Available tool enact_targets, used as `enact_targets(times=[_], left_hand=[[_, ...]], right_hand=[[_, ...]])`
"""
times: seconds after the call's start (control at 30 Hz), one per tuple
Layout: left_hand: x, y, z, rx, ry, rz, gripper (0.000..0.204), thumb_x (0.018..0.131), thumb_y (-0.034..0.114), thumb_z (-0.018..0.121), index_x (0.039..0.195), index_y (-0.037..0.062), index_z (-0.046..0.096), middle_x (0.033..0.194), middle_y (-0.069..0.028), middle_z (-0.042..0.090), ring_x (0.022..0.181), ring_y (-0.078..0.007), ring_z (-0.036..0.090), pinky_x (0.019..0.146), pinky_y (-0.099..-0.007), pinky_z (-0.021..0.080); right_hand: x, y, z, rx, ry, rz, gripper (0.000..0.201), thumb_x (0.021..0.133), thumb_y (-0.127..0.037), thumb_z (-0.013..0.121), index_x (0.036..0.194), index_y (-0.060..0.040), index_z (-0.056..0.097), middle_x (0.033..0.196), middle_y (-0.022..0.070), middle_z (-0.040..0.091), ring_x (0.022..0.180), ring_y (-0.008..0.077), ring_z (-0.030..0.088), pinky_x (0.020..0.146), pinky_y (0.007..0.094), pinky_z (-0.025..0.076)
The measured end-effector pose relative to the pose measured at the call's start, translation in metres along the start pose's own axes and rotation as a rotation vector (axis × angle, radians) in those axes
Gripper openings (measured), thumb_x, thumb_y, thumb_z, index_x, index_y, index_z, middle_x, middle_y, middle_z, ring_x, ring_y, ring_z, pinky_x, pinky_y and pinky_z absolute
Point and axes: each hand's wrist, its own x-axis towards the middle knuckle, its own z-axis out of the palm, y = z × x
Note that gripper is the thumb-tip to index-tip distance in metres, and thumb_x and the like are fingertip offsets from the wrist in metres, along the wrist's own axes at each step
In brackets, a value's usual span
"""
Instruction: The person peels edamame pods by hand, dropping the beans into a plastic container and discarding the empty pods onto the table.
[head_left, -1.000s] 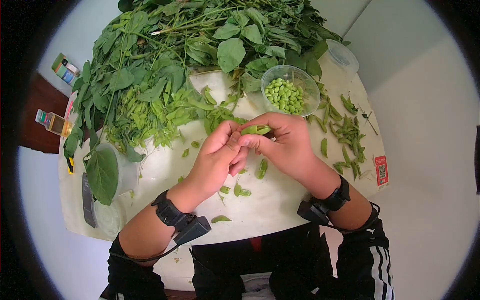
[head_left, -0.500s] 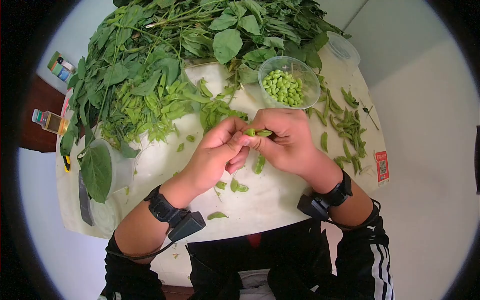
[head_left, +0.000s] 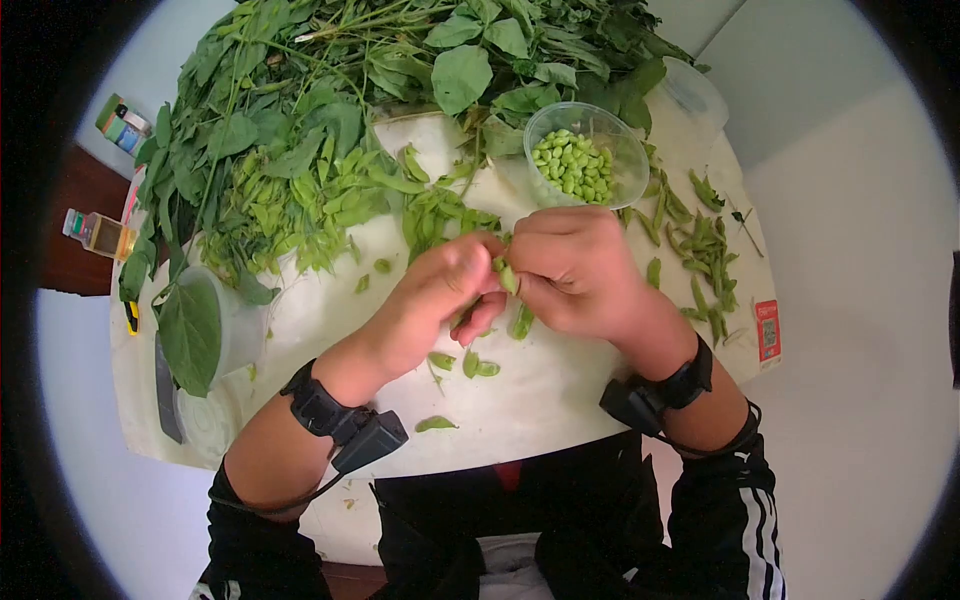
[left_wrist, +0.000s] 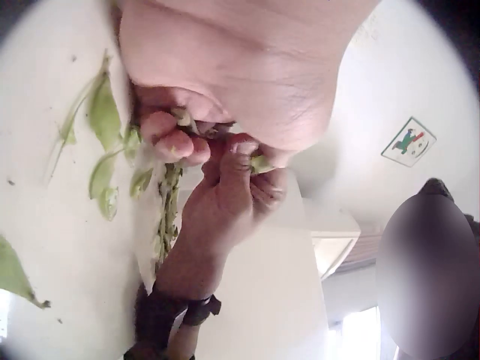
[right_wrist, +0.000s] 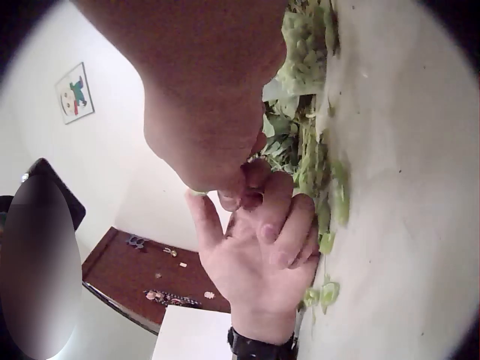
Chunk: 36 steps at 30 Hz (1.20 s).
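Between the two hands in the head view is a green pod [head_left: 508, 277], pinched by the right hand [head_left: 580, 268] between thumb and fingers. Beside it, the left hand [head_left: 425, 305] has its thumb lifted and its other fingers curled. A small green piece [left_wrist: 184, 118] shows at those curled left fingers in the left wrist view, where the right hand [left_wrist: 225, 195] pinches a green bit [left_wrist: 260, 164]. The right wrist view shows the left palm [right_wrist: 259, 270] beside the right hand. Shelled green beans [head_left: 574, 166] fill part of a clear round container [head_left: 641, 178] beyond the hands.
Leafy stalks [head_left: 270, 90] cover the table's far left, with a heap of pods [head_left: 320, 205] before them. More pods [head_left: 710, 255] lie at right, near a red card [head_left: 768, 331]. A clear tub [head_left: 238, 320] stands left; loose pods [head_left: 437, 424] lie near the front edge.
The pod between the hands has turned from roughly level to pointing downward. The left thumb has lifted off it, and the right hand has moved slightly up.
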Motion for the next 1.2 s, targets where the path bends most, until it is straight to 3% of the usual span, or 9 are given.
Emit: enact_targets(times=[0.1, 0.17, 0.3, 0.43, 0.63, 0.8, 1.0, 1.2], left_hand=[[-0.002, 0.001, 0.007, 0.202, 0.021, -0.077, 0.042, 0.102, 0.046, 0.033, 0.097, 0.0078, 0.05, 0.064, 0.0016, 0.043, 0.055, -0.0067, 0.037, 0.052, -0.021, 0.029], [-0.002, 0.007, 0.008, 0.179, 0.012, -0.099, 0.041, 0.102, 0.044, 0.034, 0.098, 0.0075, 0.051, 0.064, 0.0016, 0.043, 0.055, -0.0066, 0.036, 0.052, -0.0212, 0.029], [-0.003, 0.004, 0.006, 0.099, 0.011, -0.096, 0.037, 0.102, 0.04, 0.035, 0.099, 0.0068, 0.05, 0.063, 0.0004, 0.044, 0.055, -0.0072, 0.036, 0.051, -0.022, 0.03], [-0.006, -0.001, -0.002, -0.031, -0.015, -0.128, 0.035, 0.103, 0.036, 0.034, 0.101, 0.0057, 0.05, 0.063, -0.001, 0.045, 0.055, -0.0083, 0.036, 0.051, -0.0223, 0.03], [-0.006, -0.001, 0.008, -0.001, 0.187, -0.099, 0.027, 0.1, 0.031, 0.036, 0.098, 0.0059, 0.047, 0.068, -0.0024, 0.044, 0.056, -0.0111, 0.039, 0.05, -0.0237, 0.029], [-0.005, 0.004, 0.021, -0.073, 0.462, -0.106, 0.029, 0.102, 0.027, 0.036, 0.1, 0.0032, 0.052, 0.063, -0.0013, 0.046, 0.054, -0.0083, 0.042, 0.047, -0.0225, 0.03], [-0.001, 0.008, 0.011, -0.035, 0.482, -0.094, 0.036, 0.103, 0.031, 0.036, 0.089, 0.0032, 0.056, 0.064, -0.001, 0.048, 0.05, -0.0076, 0.04, 0.045, -0.022, 0.029], [-0.001, 0.004, 0.008, -0.109, 0.441, -0.006, 0.037, 0.103, 0.033, 0.036, 0.09, 0.0042, 0.055, 0.065, -0.001, 0.049, 0.05, -0.0075, 0.039, 0.046, -0.0213, 0.03]], right_hand=[[0.005, -0.004, -0.004, -0.094, -0.052, -0.051, 0.028, 0.061, -0.003, 0.064, 0.088, -0.0102, 0.065, 0.067, 0.0078, 0.056, 0.063, 0.0304, 0.059, 0.051, 0.0396, 0.045], [0.004, -0.004, -0.006, -0.168, -0.126, -0.069, 0.04, 0.06, -0.003, 0.064, 0.098, -0.0132, 0.067, 0.067, 0.0064, 0.056, 0.064, 0.0296, 0.059, 0.053, 0.0388, 0.046], [0.004, -0.001, -0.007, -0.196, -0.145, -0.106, 0.041, 0.06, -0.004, 0.065, 0.1, -0.013, 0.067, 0.069, 0.0057, 0.055, 0.065, 0.0287, 0.059, 0.054, 0.0387, 0.046], [0.002, 0.002, -0.004, -0.189, -0.121, -0.166, 0.03, 0.061, -0.008, 0.068, 0.091, -0.0111, 0.064, 0.071, 0.0049, 0.054, 0.065, 0.0272, 0.059, 0.054, 0.0381, 0.046], [0.002, 0.0, 0.0, -0.279, -0.082, -0.182, 0.018, 0.061, -0.011, 0.068, 0.077, -0.0107, 0.06, 0.071, 0.0031, 0.054, 0.064, 0.0248, 0.059, 0.052, 0.0367, 0.047], [0.002, -0.004, 0.003, -0.353, -0.077, -0.218, 0.013, 0.061, -0.013, 0.067, 0.072, -0.0119, 0.059, 0.07, 0.0016, 0.055, 0.062, 0.0219, 0.059, 0.05, 0.0362, 0.046], [0.004, -0.005, 0.006, -0.335, -0.015, -0.28, 0.016, 0.062, -0.016, 0.068, 0.071, -0.0101, 0.057, 0.07, 0.001, 0.054, 0.061, 0.0203, 0.058, 0.049, 0.0337, 0.046], [0.003, 0.0, 0.007, -0.318, 0.064, -0.257, 0.018, 0.066, -0.016, 0.072, 0.072, -0.0099, 0.056, 0.07, 0.0029, 0.053, 0.06, 0.0202, 0.057, 0.049, 0.0332, 0.045]])
